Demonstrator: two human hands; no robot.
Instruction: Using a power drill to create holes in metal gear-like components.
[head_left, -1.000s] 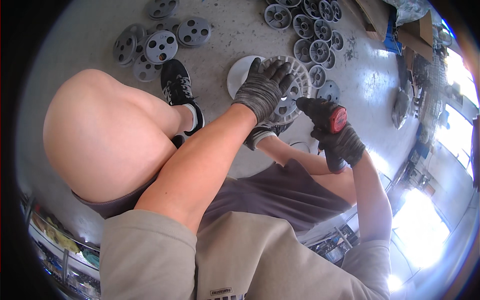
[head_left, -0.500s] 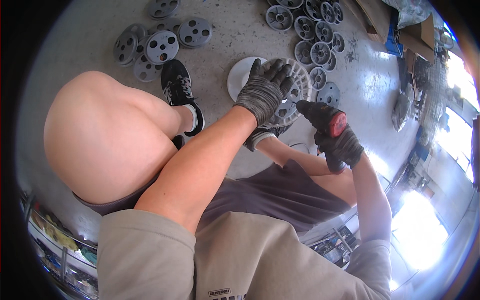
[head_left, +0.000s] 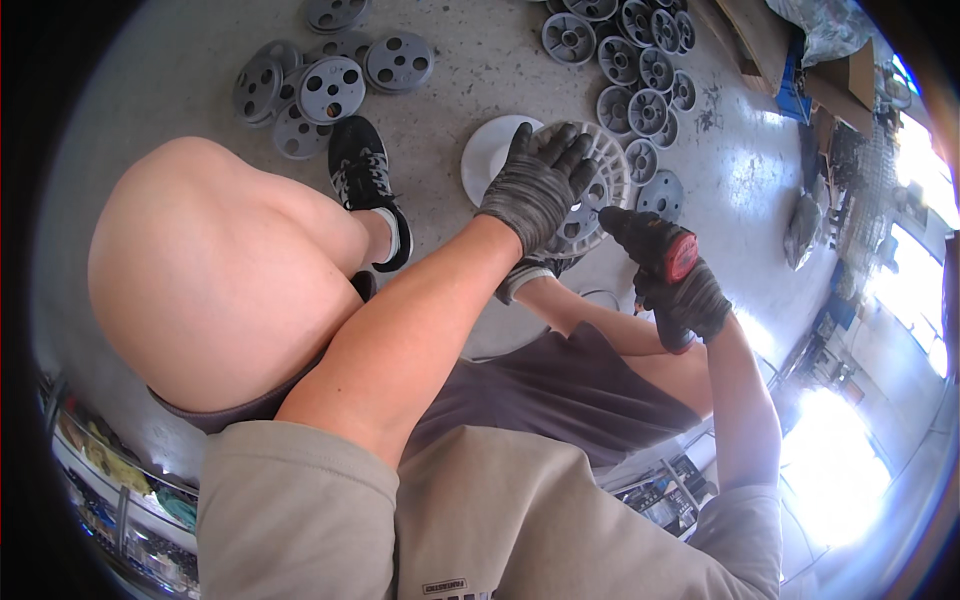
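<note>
Ribbed grey disc [head_left: 600, 195] under flat, spread left hand [head_left: 535, 185]; right hand [head_left: 680, 290] grip clenched round red-black power tool [head_left: 660, 250].

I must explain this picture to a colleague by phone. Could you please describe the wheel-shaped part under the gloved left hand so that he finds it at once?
Start at the grey concrete floor ahead of the bent knee. The left hand lies flat on a ribbed grey disc, beside a plain white disc. Unlike the smaller grey discs with round holes, it has fine radial ribs.
</note>
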